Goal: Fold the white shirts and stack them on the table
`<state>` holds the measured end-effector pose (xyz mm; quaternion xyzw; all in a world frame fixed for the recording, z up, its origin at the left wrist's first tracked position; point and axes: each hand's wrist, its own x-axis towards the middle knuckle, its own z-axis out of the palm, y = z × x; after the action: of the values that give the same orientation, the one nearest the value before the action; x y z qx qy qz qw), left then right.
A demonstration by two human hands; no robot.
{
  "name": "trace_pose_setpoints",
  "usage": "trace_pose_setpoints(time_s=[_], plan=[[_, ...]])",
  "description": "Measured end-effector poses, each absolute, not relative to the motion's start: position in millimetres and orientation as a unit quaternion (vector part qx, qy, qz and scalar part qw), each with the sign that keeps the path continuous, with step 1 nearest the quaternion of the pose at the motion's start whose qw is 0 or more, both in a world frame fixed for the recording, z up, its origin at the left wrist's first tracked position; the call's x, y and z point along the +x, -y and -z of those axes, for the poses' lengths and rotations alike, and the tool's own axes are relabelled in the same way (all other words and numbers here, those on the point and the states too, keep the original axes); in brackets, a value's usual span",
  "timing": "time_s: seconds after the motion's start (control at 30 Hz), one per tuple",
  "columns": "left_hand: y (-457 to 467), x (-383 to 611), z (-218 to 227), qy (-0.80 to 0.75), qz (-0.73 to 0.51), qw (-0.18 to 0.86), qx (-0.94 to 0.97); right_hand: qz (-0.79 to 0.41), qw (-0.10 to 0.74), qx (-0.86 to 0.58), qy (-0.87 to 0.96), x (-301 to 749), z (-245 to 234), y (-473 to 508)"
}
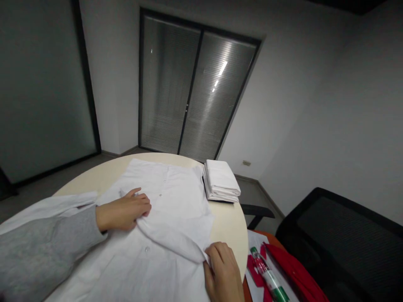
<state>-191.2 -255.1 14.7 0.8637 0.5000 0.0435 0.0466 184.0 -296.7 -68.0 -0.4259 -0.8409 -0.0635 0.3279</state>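
The white shirt [185, 184] lies flat, buttons up, beneath the fingers of both my hands, on the pale round worktop [229, 222]. With my right hand [224, 268] I pinch the end of a loose fold of its cloth; the fold runs slantwise to the bent fingers of my left hand [124, 212], which rest on the shirt. Whether those pinch anything, I cannot tell. Farther from me than my right fingers, near the worktop's edge, sits a stack of folded white cloth [222, 180]. To their right, past the edge, lie a bottle [269, 279] and a red cloth [297, 272], with a black chair [340, 243] beyond.
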Motion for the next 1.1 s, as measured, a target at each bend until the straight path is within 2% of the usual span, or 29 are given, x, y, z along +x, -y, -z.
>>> trace_pose_setpoints(time_s=[0.23, 0.43, 0.57, 0.67, 0.73, 0.8, 0.9, 1.03, 1.1], plan=[[243, -208, -37, -0.506, -0.116, -0.109, 0.848, 0.001, 0.377, -0.532, 0.759, 193, 82, 303], [249, -226, -33, -0.503, 0.014, -0.102, 0.858, -0.006, 0.357, -0.577, 0.735, 204, 88, 302], [246, -235, -36, -0.546, 0.088, -0.037, 0.832, -0.003, 0.362, -0.583, 0.727, 206, 85, 304], [229, -228, -61, -0.556, 0.096, 0.131, 0.815, -0.014, 0.375, -0.585, 0.719, 204, 85, 307], [209, -208, -79, -0.522, 0.057, 0.23, 0.82, -0.027, 0.393, -0.578, 0.715, 201, 87, 309], [183, -173, -88, -0.479, -0.024, 0.241, 0.844, -0.035, 0.416, -0.569, 0.709, 200, 89, 309], [144, -98, -75, -0.473, -0.073, 0.206, 0.853, -0.043, 0.452, -0.568, 0.686, 200, 93, 307], [113, -6, -31, -0.505, 0.044, 0.265, 0.82, -0.039, 0.489, -0.567, 0.661, 200, 96, 303], [109, 20, -14, -0.497, 0.056, 0.297, 0.814, -0.024, 0.487, -0.574, 0.658, 198, 97, 304]])
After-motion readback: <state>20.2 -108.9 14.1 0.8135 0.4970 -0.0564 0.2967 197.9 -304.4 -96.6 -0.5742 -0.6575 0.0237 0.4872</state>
